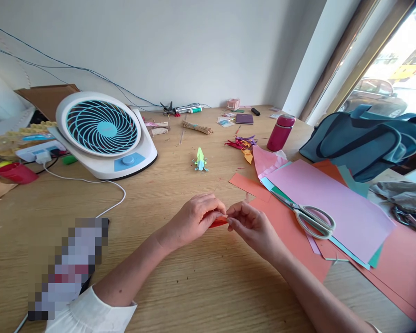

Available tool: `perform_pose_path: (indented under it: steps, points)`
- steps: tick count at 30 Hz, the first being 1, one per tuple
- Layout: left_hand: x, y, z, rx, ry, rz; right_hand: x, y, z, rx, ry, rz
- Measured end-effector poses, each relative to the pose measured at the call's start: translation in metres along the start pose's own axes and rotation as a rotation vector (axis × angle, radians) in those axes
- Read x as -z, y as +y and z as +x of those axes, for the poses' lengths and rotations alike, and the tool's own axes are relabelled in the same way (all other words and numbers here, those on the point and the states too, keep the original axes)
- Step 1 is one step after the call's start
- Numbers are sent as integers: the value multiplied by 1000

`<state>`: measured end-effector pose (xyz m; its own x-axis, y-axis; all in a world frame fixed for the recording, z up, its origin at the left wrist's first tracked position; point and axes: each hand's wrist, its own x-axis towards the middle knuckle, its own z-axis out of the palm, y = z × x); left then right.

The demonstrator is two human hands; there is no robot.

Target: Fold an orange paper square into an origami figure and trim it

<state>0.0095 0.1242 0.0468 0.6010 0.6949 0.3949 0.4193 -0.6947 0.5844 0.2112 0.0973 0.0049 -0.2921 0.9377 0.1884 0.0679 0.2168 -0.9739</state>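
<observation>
Between my two hands, over the middle of the wooden table (180,277), is a small piece of folded orange paper (219,223). My left hand (197,215) is closed on its left part, thumb and fingers pinching it. With thumb and forefinger, my right hand (251,226) pinches its right end. The fingers hide much of the paper, so its full shape cannot be made out. Beyond the hands, a small green and blue folded paper figure (200,159) stands on the table.
At right, scissors (314,221) lie on stacked coloured paper (346,208). A red flask (280,132) and blue bag (360,138) stand behind. Coloured paper scraps (241,144) lie near the flask. A white fan (104,134) stands at left, a blurred-out device (69,266) with a cable nearer.
</observation>
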Motion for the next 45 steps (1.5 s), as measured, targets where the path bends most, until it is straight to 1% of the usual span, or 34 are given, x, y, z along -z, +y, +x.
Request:
perform_pose_path:
  steps: [2, 5, 7, 9, 12, 14, 17, 19, 21, 22, 25, 28, 32, 36, 40, 45]
  points:
    - [2, -4, 0, 111, -63, -132, 0, -1, 0, -5, -58, 96]
    - [1, -9, -1, 271, -104, -404, 2, -4, 0, 29, -81, 175]
    - [-3, -9, -2, 319, -125, -606, 3, -7, -1, 66, -98, 156]
    - [-8, -7, -2, 345, -149, -776, 2, -9, -3, 103, -131, 88]
    - [-14, -4, -2, 383, -170, -914, -1, -12, -5, 170, -124, -2]
    - [-13, -5, -1, 394, -118, -897, -1, -13, -5, 205, -87, -27]
    - [-3, -7, 0, 380, 61, -707, 0, -14, -6, 162, -36, -69]
    - [4, -5, 1, 347, 42, -623, 1, -15, -6, 116, -2, -125]
    - [6, 0, 2, 280, -40, -586, 0, -15, -6, 106, 17, -175]
    - [6, 4, 2, 243, -45, -557, 0, -16, -6, 113, 24, -189]
    - [1, 13, 3, 156, 19, -433, -3, -17, -6, 147, 55, -213]
    - [-2, 18, 2, 112, 58, -347, -4, -18, -6, 189, 66, -231]
    - [0, 19, 2, 128, 110, -370, -4, -17, -5, 209, 50, -248]
    - [1, 17, 3, 158, 198, -421, -4, -13, -4, 229, 100, -272]
    - [2, 13, 4, 160, 200, -445, -4, -12, -4, 314, 176, -309]
    - [1, 8, 2, 152, 203, -450, -3, -14, -5, 362, 203, -332]
